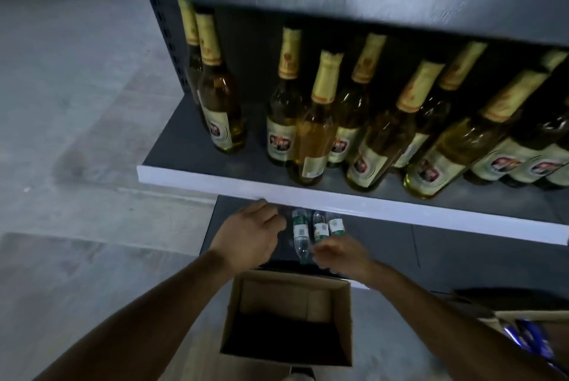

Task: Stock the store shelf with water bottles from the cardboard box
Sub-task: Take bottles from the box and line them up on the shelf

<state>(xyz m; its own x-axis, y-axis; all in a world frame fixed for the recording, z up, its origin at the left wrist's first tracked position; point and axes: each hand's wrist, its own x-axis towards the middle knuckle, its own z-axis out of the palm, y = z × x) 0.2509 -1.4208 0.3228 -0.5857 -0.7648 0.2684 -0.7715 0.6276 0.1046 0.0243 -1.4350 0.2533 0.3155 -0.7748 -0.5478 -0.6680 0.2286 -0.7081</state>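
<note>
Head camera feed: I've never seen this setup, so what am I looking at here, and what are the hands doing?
No machine here: one wide-angle camera on a person's head looks down at their bare arms. The left hand and right hand reach onto the dark bottom shelf, where small water bottles stand. Blur hides whether either hand grips one. The cardboard box on the floor below is open; no bottles show inside. The shelf above holds tall gold-necked bottles.

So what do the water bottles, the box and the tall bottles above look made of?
Water bottles: thin clear plastic by the look, see-through walls, green-and-white labels. Box: plain brown cardboard, matte, flaps folded open. Tall bottles: probably glass, glossy with sharp highlights, amber liquid showing, gold foil on the necks.
</note>
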